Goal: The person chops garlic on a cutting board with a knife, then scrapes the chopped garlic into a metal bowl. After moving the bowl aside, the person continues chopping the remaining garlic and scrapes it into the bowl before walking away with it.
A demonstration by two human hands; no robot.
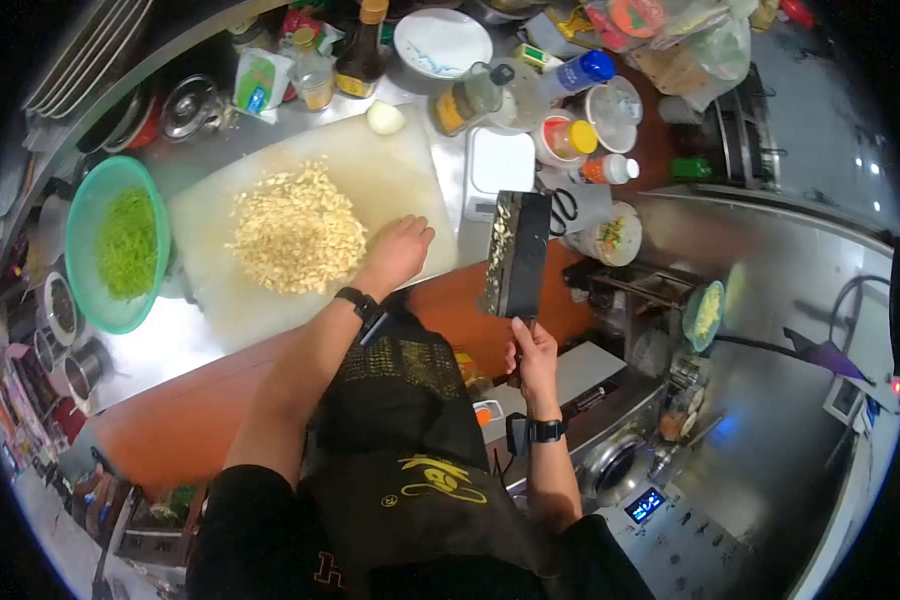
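My right hand (532, 360) is closed around the handle of a cleaver (520, 255). Its broad dark blade points away from me, held up beside the board, with pale chopped bits stuck along the left side. My left hand (400, 252) rests at the right part of a white cutting board (205, 240), fingers loosely bent, with nothing seen in it. Just left of that hand spreads a large pile of pale yellow chopped pieces (298, 228); I cannot tell what they are. A peeled white onion piece (385, 118) lies at the board's far edge.
Left of the board stands a green basin (82, 250) of shredded greens (128, 243). Bottles, including a dark sauce bottle (360, 60), and a white plate (443, 43) line the back. To the right are a white kitchen scale (500, 160), black-handled scissors (564, 207) and a blue-capped bottle (578, 73).
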